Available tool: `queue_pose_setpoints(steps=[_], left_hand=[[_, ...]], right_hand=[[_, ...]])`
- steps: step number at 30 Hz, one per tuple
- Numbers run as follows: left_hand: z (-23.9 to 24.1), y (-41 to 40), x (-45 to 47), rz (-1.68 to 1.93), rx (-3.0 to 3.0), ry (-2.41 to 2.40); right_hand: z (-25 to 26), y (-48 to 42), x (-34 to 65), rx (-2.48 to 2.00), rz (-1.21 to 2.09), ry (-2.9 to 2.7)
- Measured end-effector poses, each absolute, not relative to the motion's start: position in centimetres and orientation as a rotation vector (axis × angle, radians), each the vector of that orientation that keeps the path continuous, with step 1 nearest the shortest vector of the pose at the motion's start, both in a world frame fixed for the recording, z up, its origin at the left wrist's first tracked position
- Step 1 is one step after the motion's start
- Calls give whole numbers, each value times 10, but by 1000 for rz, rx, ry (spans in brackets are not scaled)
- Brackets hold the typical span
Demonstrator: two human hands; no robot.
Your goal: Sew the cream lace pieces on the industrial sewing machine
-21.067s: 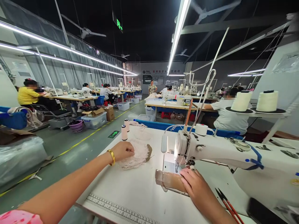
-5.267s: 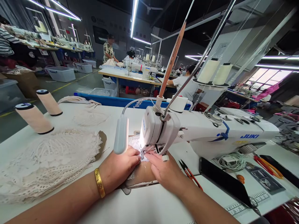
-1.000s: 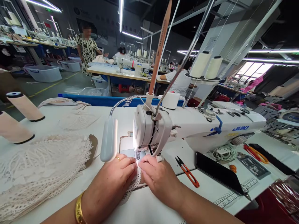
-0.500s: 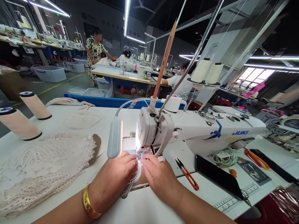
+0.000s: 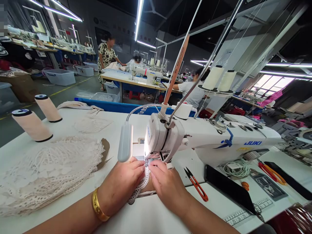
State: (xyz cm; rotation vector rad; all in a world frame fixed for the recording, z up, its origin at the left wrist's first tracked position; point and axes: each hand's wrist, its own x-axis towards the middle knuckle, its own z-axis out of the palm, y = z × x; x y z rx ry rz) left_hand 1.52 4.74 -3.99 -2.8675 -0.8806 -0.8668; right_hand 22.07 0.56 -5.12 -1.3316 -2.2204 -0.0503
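A strip of white scalloped lace [image 5: 140,189] lies under the needle area of a white sewing machine [image 5: 207,136], with a piece of brown material [image 5: 149,186] beside it. My left hand [image 5: 122,182], a gold bangle at its wrist, has its fingers pressed together on the lace, left of the presser foot [image 5: 146,162]. From the right side, my right hand [image 5: 168,185] pinches the lace close to the foot. Both sets of fingertips are near the needle, and they partly hide the fabric there. A lit lamp [image 5: 125,143] hangs just beyond my left hand.
Stacked lace pieces [image 5: 56,172] and two thread cones [image 5: 31,125] occupy the table's left. Thread snips [image 5: 197,185], a black phone [image 5: 229,188], a coiled cable [image 5: 236,168] and a ruler [image 5: 235,216] lie to the right. Co-workers sit and stand beyond.
The whole view has shifted slightly, so most things appear farther right. Both hands stay at the presser foot with the lace, with barely any visible change in their grip.
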Motion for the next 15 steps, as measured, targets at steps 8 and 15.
queue_pose_setpoints(steps=[8, 15], left_hand=[[-41, 52, 14, -837, -2884, -899], [-27, 29, 3, -754, -2995, -1084]], right_hand=[[-53, 7, 221, -1395, -37, -2223], [-47, 5, 228, -1312, -30, -2241]])
